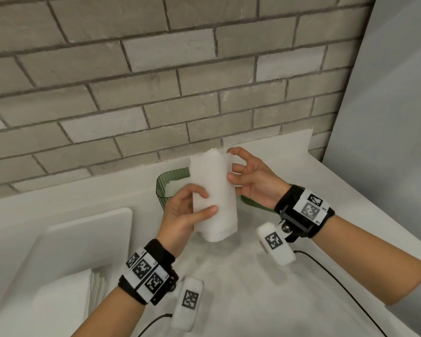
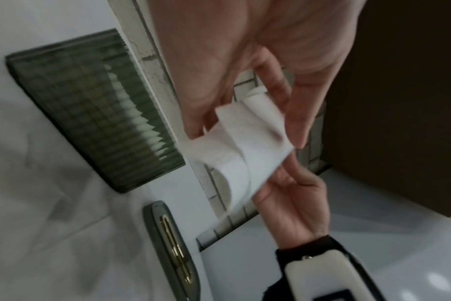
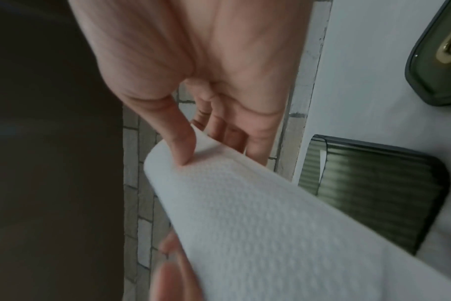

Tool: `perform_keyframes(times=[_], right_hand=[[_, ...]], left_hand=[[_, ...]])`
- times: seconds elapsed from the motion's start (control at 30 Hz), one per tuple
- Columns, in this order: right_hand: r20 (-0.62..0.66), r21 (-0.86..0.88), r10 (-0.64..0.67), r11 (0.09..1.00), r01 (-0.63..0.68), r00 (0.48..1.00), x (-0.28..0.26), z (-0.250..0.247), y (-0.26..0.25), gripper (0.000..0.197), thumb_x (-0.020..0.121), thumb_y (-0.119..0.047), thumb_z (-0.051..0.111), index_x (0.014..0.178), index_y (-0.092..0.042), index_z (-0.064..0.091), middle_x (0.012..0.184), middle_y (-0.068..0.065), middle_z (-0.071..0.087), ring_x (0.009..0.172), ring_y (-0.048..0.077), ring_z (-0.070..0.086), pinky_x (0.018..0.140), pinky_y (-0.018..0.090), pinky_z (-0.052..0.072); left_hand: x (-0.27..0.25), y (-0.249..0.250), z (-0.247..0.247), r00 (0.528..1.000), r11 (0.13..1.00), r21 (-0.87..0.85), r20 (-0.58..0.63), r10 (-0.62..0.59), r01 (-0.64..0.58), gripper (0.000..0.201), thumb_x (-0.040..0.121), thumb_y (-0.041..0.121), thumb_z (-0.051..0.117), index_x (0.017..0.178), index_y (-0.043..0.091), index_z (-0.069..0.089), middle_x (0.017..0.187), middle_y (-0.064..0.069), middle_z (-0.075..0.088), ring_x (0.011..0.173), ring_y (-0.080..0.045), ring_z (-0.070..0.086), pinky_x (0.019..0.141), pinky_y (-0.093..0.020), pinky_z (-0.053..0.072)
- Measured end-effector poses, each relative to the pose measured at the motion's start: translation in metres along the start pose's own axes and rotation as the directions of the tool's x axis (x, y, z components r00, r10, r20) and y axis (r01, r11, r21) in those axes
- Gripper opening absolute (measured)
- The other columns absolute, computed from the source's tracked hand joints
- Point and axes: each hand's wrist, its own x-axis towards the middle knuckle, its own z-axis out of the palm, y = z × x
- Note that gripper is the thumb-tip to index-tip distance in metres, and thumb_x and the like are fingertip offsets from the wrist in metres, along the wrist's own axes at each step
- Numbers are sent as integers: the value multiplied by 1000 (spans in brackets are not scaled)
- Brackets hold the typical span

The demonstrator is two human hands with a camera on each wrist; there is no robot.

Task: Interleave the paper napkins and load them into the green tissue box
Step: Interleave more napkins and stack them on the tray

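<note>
White folded paper napkin stack (image 1: 213, 195) is held upright above the white countertop (image 1: 241, 288). Lower half is gripped by the left hand (image 1: 180, 215), fingers curled round it; top edge is pinched by the right hand (image 1: 250, 177), thumb in front. Ribbed green tissue box (image 1: 163, 188) is seen open behind the stack, 12 o'clock. Green lid with gold slot (image 2: 173, 250) is set beside the box.

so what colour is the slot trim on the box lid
Gold, a narrow slot frame on the dark green lid; the left wrist view shows it best.
</note>
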Motion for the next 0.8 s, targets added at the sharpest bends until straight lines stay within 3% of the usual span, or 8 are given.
perform_keyframes(times=[0.07, 0.17, 0.23, 0.33, 0.43, 0.63, 0.73, 0.8], right_hand=[[-78, -13, 5, 1000, -6, 997, -4, 2, 6, 41, 87, 8, 60, 113, -20, 48, 100, 9, 66, 81, 18, 66, 69, 31, 57], [-222, 27, 30, 999, -25, 975, -10, 5, 17, 36, 89, 7, 59, 112, -20, 50, 104, 12, 68, 87, 24, 63, 78, 38, 52], [-307, 75, 56, 997, -35, 950, -15, 7, 24, 37, 86, 5, 62, 116, -16, 52, 110, 14, 69, 96, 30, 63, 89, 43, 50], [-343, 87, 127, 991, -103, 931, -26, 13, 31, 42, 83, -4, 70, 123, -9, 58, 116, 14, 70, 102, 32, 66, 92, 43, 52], [-302, 48, 215, 976, -210, 929, -38, 24, 40, 35, 81, -19, 74, 114, -8, 69, 111, 11, 73, 89, 21, 69, 74, 28, 58], [-364, -90, 182, 969, -229, 913, -61, 44, 64, 24, 90, -25, 65, 102, -7, 75, 92, 9, 76, 71, 19, 68, 56, 23, 53], [-376, -37, 225, 966, -257, 899, -73, 50, 69, 28, 91, -32, 62, 100, -9, 75, 90, 10, 75, 68, 19, 67, 52, 23, 50], [-310, -10, 280, 955, -297, 909, -82, 57, 72, 30, 90, -30, 63, 102, -5, 74, 95, 13, 75, 76, 21, 71, 58, 25, 53]], left_hand=[[-6, 7, 9, 999, 998, -38, -33, -40, 39, 57, 72, -4, 77, 114, 21, 48, 115, -22, 69, 107, -40, 66, 87, -53, 56], [-14, 7, 17, 975, 981, -92, -125, -182, 171, 78, 76, 4, 75, 136, 37, 37, 120, -11, 71, 110, -31, 69, 93, -51, 55], [-21, 8, 16, 937, 937, -169, -116, -328, 307, 77, 79, 17, 76, 145, 25, 38, 128, -9, 68, 117, -29, 66, 100, -49, 52], [-34, 9, 12, 897, 890, -176, -69, -437, 421, 56, 87, 20, 72, 138, 8, 53, 131, -13, 66, 121, -30, 63, 101, -44, 52], [-47, 9, 2, 880, 901, -159, -199, -431, 405, 48, 82, 10, 74, 127, 1, 62, 125, -19, 68, 116, -35, 66, 103, -48, 49], [-85, 13, -22, 886, 936, -155, -304, -349, 316, 48, 84, 16, 74, 128, 6, 60, 125, -16, 69, 115, -33, 66, 99, -49, 51], [-100, 14, -31, 887, 942, -142, -319, -334, 304, 41, 79, 23, 73, 114, 4, 61, 121, -18, 69, 106, -29, 68, 93, -47, 52], [-106, 11, -32, 891, 950, -105, -329, -312, 294, 33, 78, 24, 75, 104, 7, 63, 114, -19, 70, 98, -27, 68, 86, -43, 53]])
